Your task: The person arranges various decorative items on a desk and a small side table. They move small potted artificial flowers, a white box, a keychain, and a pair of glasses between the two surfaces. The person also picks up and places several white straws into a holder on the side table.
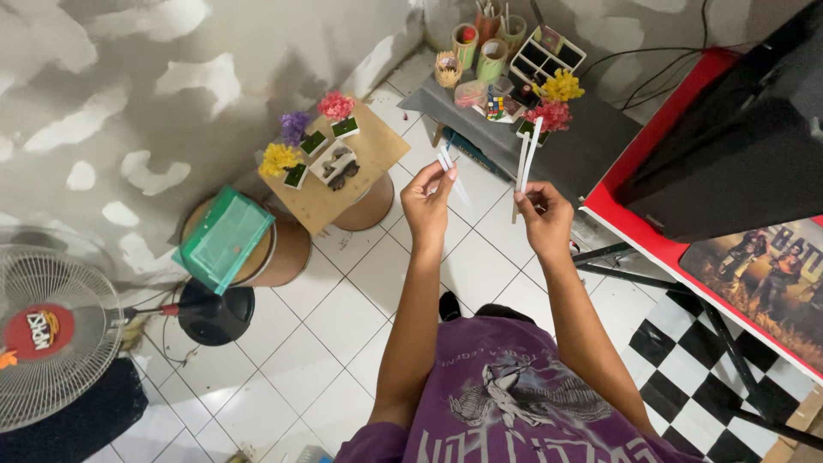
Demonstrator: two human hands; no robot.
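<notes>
My left hand (427, 199) is raised in front of me and pinches a short white strip (445, 161) between thumb and fingers. My right hand (542, 214) holds two long thin white strips (526, 161) upright, side by side. The two hands are close together, a little apart, above the white tiled floor. My arms reach out from a purple printed shirt (514, 394).
A small wooden board (377, 150) on a round stool carries little pots of yellow, purple and pink flowers. A grey low table (591, 141) holds cups, a tray, more flowers and a puzzle cube. A green box (225, 238), a fan (51, 334) and a red table (651, 240) stand around.
</notes>
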